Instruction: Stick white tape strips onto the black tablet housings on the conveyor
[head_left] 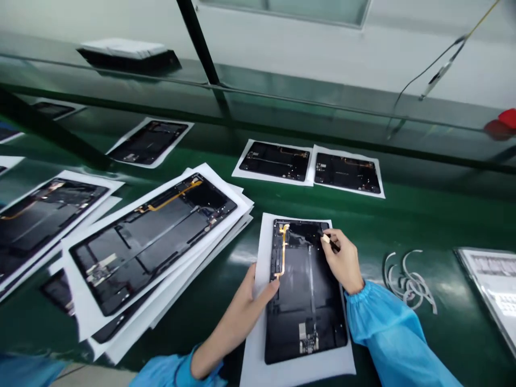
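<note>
The dark panel (292, 306) lies on a white sheet (255, 344) on the green tabletop (419, 215). My left hand (245, 306) has its thumb by the orange ribbon (284, 250), best kept light; its finger grip I can't tell. My right hand (344, 264) pinches a small dark tool (334, 245) near the upper-right corner, where steadiness matters.

The single head-worn view looks forward and down from close above the near edge of the green table (403, 220).

Glossy green table (403, 226), blue sleeves (397, 336).
</note>
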### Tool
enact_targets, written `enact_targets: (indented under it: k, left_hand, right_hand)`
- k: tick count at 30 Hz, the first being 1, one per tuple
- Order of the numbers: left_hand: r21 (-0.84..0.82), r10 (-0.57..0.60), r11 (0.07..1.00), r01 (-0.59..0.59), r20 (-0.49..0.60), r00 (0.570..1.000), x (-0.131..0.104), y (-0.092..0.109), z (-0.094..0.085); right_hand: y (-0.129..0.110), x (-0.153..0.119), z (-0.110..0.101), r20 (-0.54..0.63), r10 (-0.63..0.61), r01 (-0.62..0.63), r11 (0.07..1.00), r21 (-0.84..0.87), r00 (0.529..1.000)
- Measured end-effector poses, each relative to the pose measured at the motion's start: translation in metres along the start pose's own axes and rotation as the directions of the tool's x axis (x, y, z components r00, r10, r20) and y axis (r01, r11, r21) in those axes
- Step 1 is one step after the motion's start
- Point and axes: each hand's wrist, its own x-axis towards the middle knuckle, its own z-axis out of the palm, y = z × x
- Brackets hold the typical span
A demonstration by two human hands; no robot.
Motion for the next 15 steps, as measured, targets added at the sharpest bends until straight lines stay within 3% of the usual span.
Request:
enact_targets:
  k: [4,6,9,12,15]
  left_hand:
    - [0.074,0.099,0.992,-0.102,0.040,0.994,0.014,-0.011,-0.009]
    - [0.080,0.108,0.990,-0.114,0.073,0.991,0.017,-0.013,-0.014]
    - [0.060,0.096,0.993,-0.102,0.097,0.991,0.018,-0.014,-0.016]
    - [0.003,0.104,0.994,-0.105,0.090,0.990,0.016,-0.016,-0.012]
    - [-0.057,0.128,0.991,-0.125,0.064,0.990,0.015,-0.018,-0.007]
  right_hand:
    - [-0.010,0.069,-0.015,-0.011,0.058,-0.059,0.988,-0.142,0.998]
    - [-0.005,0.119,-0.030,-0.104,0.158,-0.179,0.954,-0.240,0.982]
    - [0.013,0.181,-0.061,-0.273,0.358,-0.435,0.840,-0.324,0.893]
    - [0.030,0.207,-0.081,-0.337,0.501,-0.598,0.728,-0.335,0.797]
    - [0.035,0.208,-0.081,-0.315,0.533,-0.618,0.708,-0.343,0.786]
